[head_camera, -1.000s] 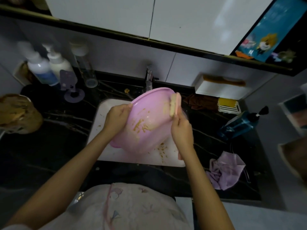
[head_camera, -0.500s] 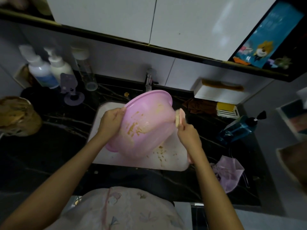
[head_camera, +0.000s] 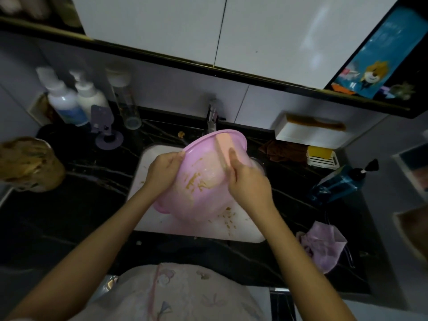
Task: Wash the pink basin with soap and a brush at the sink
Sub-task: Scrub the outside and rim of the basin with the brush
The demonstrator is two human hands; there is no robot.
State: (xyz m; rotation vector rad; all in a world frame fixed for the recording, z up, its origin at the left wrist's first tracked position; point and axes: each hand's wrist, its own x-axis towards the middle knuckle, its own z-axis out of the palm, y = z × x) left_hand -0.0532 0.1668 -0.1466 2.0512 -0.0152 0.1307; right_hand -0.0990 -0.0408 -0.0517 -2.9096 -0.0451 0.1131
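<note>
- The pink basin [head_camera: 208, 172] is held tilted over the white sink [head_camera: 143, 174], just in front of the tap [head_camera: 212, 119], with its inside turned towards the person.
- The left hand [head_camera: 163, 169] grips the basin's left rim, its fingers curled together over the edge.
- The right hand [head_camera: 249, 181] holds a pale pink brush [head_camera: 222, 148]. The fingers are wrapped round its lower end and the thumb lies straight along its back.
- The brush lies inside the basin against the far wall, its top end reaching up near the rim.
- Brown smears [head_camera: 196, 181] cling to the inside of the basin, below and left of the brush.
- Brown crumbs [head_camera: 228, 218] are scattered on the sink floor under the basin.
- A dark marbled counter [head_camera: 81, 205] runs round the sink.
- White bottles [head_camera: 67, 100] stand at the counter's back left.
- A blue bottle [head_camera: 338, 184] lies on its side to the right.
- A crumpled pink cloth [head_camera: 324, 249] sits on the counter near the right front corner of the sink.
</note>
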